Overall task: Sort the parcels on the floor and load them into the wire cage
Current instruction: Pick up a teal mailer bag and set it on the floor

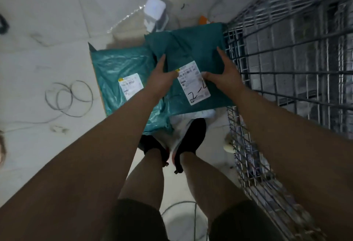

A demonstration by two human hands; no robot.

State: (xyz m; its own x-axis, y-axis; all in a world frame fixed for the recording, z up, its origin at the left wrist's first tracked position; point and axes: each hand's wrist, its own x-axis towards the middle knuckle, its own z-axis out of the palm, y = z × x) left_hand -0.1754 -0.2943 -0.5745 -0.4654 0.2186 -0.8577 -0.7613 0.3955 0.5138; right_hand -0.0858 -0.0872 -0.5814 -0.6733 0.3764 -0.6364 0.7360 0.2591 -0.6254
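Head view, looking down. Wire cage (286, 65) along the right. Well left of the cage, lighter teal parcel (114, 68) flat on the floor. Between the two, dark teal parcel (191, 49), right edge just beside the mesh, long axis running away from the body, alongside the cage wall. Left hand (164, 80) and right hand (225, 78) gripping its near half, thumbs pressed by the white label (194, 88); right hand nearer the cage. Next move probably rightward, over the wall.
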